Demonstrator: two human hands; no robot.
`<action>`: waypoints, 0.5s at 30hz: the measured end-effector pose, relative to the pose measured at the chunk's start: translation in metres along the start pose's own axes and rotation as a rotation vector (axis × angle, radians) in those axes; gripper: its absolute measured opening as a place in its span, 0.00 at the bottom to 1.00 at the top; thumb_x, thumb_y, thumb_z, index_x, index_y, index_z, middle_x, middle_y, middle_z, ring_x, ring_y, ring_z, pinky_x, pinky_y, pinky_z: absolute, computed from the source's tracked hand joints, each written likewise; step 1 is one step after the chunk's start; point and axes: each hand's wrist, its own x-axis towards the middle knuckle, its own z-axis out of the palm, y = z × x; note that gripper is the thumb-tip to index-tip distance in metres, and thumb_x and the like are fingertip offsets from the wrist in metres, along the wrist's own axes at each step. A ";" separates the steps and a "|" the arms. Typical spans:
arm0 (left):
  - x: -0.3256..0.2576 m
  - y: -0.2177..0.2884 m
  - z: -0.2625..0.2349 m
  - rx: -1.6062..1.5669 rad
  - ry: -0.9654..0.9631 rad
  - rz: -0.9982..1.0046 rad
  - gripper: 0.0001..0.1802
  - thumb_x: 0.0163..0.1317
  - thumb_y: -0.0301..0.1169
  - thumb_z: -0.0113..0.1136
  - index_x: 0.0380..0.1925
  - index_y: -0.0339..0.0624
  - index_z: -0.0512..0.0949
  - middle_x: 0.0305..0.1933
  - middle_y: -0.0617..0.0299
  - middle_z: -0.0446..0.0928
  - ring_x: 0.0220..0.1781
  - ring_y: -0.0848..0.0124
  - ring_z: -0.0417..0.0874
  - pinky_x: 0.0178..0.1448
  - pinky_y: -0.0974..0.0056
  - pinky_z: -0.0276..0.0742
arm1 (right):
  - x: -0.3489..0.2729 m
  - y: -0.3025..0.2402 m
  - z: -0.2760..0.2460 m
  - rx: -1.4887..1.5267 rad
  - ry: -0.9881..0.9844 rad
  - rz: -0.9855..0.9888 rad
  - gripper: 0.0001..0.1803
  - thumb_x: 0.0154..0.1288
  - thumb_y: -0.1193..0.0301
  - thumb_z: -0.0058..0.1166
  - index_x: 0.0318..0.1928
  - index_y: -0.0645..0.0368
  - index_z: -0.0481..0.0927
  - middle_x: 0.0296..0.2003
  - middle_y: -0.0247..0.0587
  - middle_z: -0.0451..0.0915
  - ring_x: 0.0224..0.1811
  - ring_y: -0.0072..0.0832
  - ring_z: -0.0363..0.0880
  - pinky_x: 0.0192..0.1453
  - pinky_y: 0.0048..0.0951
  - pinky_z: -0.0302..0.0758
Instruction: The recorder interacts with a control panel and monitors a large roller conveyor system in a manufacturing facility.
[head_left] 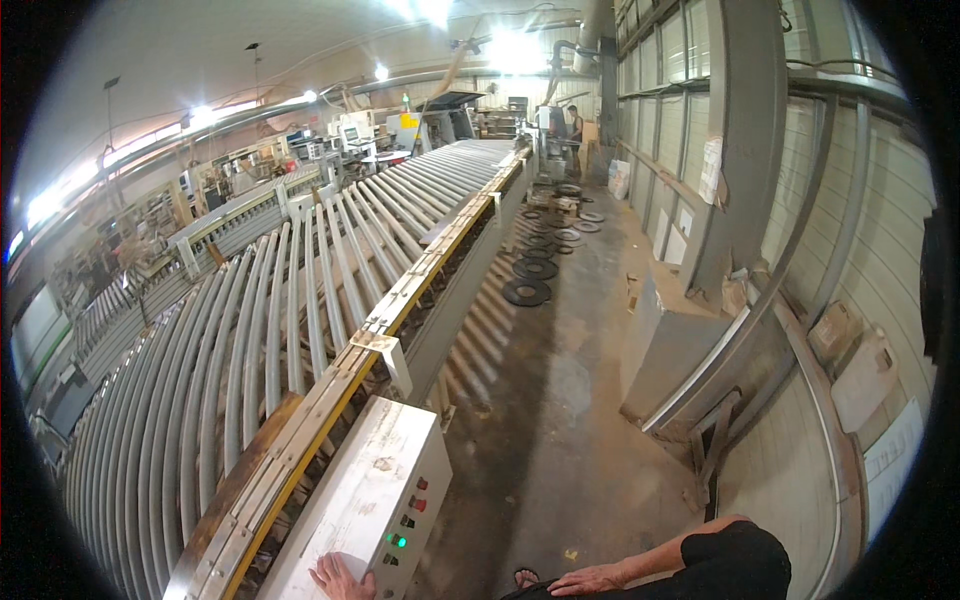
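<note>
My left hand [342,577] lies with fingers spread on the dusty top of a white control box [365,465]; nothing is in its grasp. A row of red and black buttons and one lit green button [398,541] runs along the box's right face. On the dark cloth [720,572] over my leg rests my right hand [590,579], flat and holding nothing. Just left of the box runs the edge rail [330,393] of a long roller conveyor, with many grey metal rollers [275,320]. Part of a sandalled foot [526,577] shows below.
Several black rings [527,291] lie on the concrete floor along the conveyor. A grey pillar [735,130] and its boxy base [665,340] stand on the right, near pale jugs [865,380] by the wall. Far ahead, a person [574,124] stands near machines.
</note>
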 end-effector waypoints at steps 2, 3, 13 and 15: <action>-0.001 0.000 -0.002 0.003 0.005 0.003 0.44 0.59 0.55 0.56 0.67 0.37 0.59 0.71 0.49 0.59 0.75 0.56 0.51 0.77 0.44 0.38 | 0.002 0.004 0.001 -0.011 -0.010 0.008 0.27 0.76 0.59 0.16 0.72 0.47 0.49 0.73 0.44 0.48 0.75 0.39 0.43 0.77 0.44 0.40; -0.003 0.002 -0.006 0.004 0.007 0.004 0.44 0.59 0.55 0.56 0.67 0.37 0.59 0.71 0.49 0.59 0.75 0.56 0.51 0.77 0.44 0.38 | 0.002 0.007 0.002 -0.024 -0.019 0.016 0.26 0.76 0.61 0.16 0.72 0.46 0.49 0.72 0.44 0.48 0.75 0.39 0.44 0.77 0.44 0.41; -0.004 0.002 -0.003 0.010 -0.002 -0.005 0.45 0.59 0.57 0.56 0.67 0.36 0.59 0.71 0.49 0.58 0.75 0.56 0.51 0.77 0.45 0.38 | -0.005 -0.011 -0.009 0.051 0.018 -0.139 0.35 0.72 0.44 0.19 0.73 0.46 0.44 0.73 0.48 0.44 0.75 0.44 0.41 0.76 0.49 0.40; -0.005 0.001 -0.001 0.009 0.015 -0.001 0.45 0.58 0.57 0.56 0.67 0.36 0.59 0.71 0.49 0.59 0.75 0.56 0.51 0.77 0.45 0.38 | -0.013 -0.051 -0.035 0.252 -0.064 -0.032 0.51 0.59 0.27 0.16 0.74 0.47 0.43 0.73 0.51 0.42 0.76 0.47 0.38 0.75 0.53 0.36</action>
